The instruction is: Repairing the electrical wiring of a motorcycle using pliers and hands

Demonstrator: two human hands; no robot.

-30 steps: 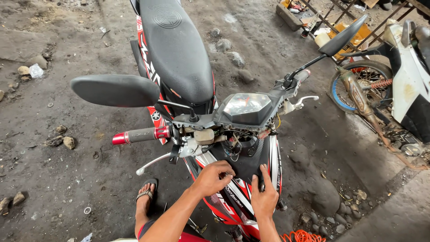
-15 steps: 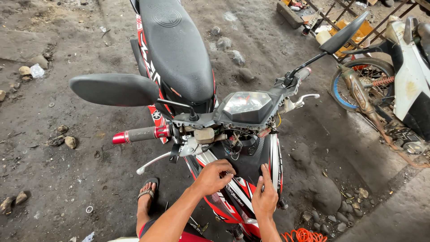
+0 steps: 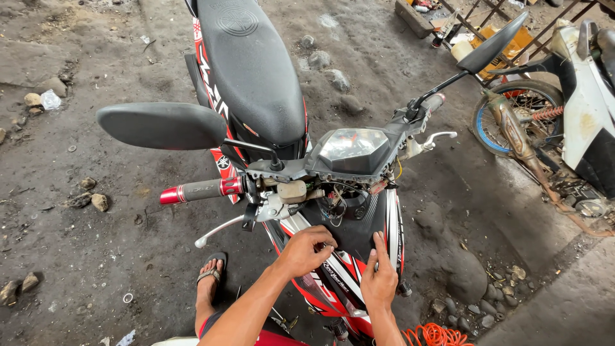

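Your motorcycle [image 3: 282,128] stands upright on the dirt ground, its front end toward you. Its red, white and black front panel [image 3: 349,269] lies beneath the exposed wiring [image 3: 333,205] under the instrument cluster [image 3: 352,147], with black seat and mirrors above.

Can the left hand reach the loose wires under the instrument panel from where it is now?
Probably yes. The left hand rests on the front cover just below the loose wires, and nothing lies between them. The right hand sits off to the side.
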